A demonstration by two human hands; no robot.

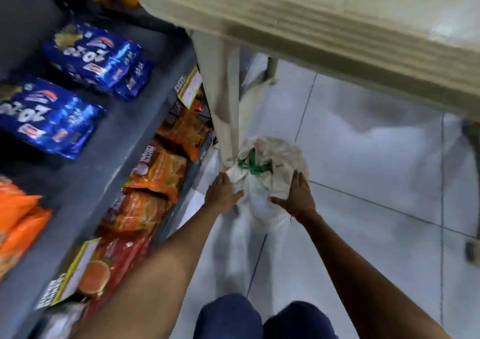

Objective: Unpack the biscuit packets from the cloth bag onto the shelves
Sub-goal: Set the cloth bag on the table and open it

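One bag (270, 162) between two hands, the left hand (222, 193) and the right hand (297, 195). Left of the left hand: two blue packets (97, 59), at least three orange packets (158, 172), one red packet (122, 255), two yellow tags (191, 86)

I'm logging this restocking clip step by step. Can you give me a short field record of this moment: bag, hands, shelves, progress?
bag: cloth bag on the tiled floor, against a cream furniture leg; green strap at its top
left hand: left hand touches the bag's left side, fingers straight
right hand: right hand spread on the bag's right side
upper shelf: grey shelf holds blue packets
lower shelf: orange packets
progress: no packet in either hand
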